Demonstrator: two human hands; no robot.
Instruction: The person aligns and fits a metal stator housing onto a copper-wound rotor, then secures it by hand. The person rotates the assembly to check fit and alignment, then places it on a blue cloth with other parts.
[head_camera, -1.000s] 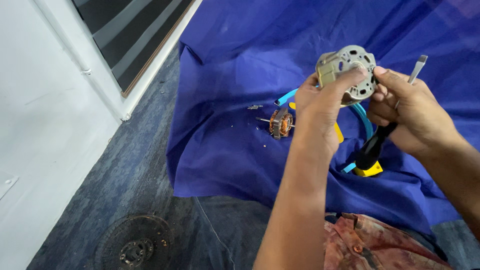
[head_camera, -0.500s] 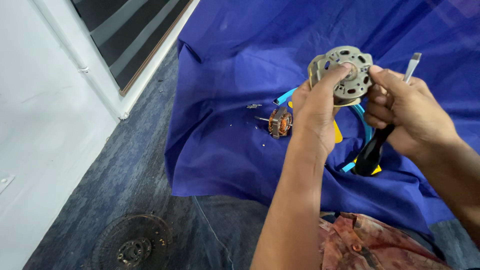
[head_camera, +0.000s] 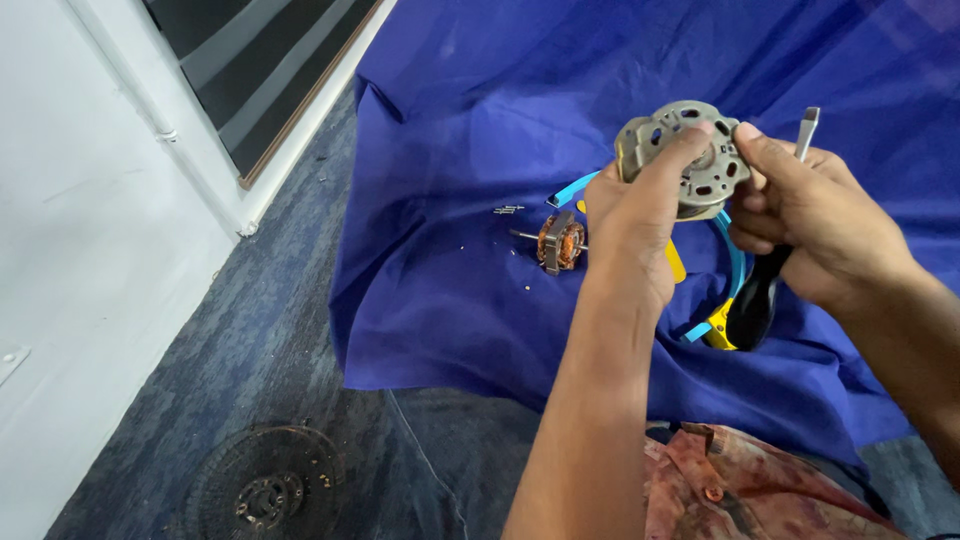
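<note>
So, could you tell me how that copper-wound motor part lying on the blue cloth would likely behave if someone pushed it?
The motor part looks dense, all metal plates and copper windings, so probably heavy for its size. Its thin shaft sticks out sideways, so it may pivot or roll a little rather than slide. The soft blue cloth would likely bunch up and drag along with it.
</note>
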